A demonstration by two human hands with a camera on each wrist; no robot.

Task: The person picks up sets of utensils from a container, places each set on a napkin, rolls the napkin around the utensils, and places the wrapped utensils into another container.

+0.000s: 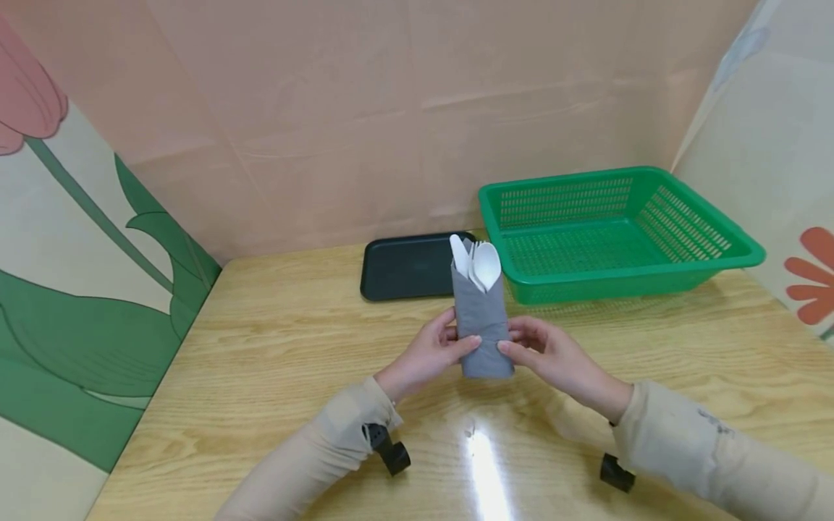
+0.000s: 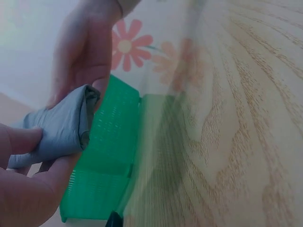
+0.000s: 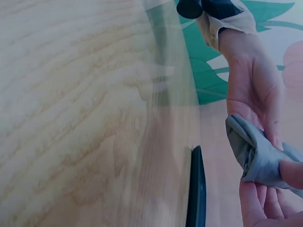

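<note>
A grey napkin (image 1: 483, 325), folded into a pouch, is held up above the table. From its top stick out a white plastic knife (image 1: 459, 255), a white fork (image 1: 473, 253) partly hidden, and a white spoon (image 1: 487, 265). My left hand (image 1: 438, 349) grips the pouch's left side, thumb in front and fingers behind. On the opposite side my right hand (image 1: 554, 359) pinches it the same way. Both wrist views show the napkin's folded bottom end (image 2: 85, 118) between the two hands; the cutlery is out of sight there.
Behind the pouch a black tray (image 1: 407, 268) lies at the table's back edge. To its right stands a green perforated plastic basket (image 1: 599, 250). The wooden table (image 1: 274, 347) meets a pinkish backdrop (image 1: 313, 130) behind, with flower-printed panels at both sides.
</note>
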